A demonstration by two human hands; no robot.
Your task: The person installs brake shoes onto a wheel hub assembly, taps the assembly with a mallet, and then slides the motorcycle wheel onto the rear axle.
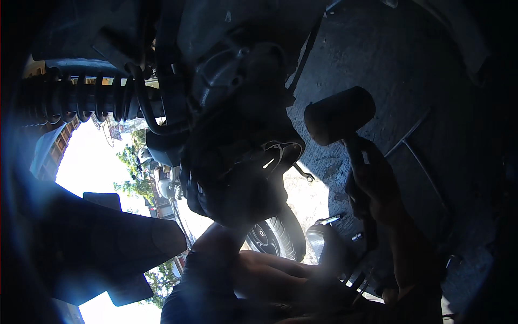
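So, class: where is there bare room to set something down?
The concrete floor looks bare above the mallet head, between the dark machine and the T-shaped bar. It is crowded lower down, left of the right hand, with a wheel and a small metal piece.

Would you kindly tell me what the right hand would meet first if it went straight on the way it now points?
Beyond the mallet in the right hand, its line seems to reach a thin dark strip first, though depth is unclear.
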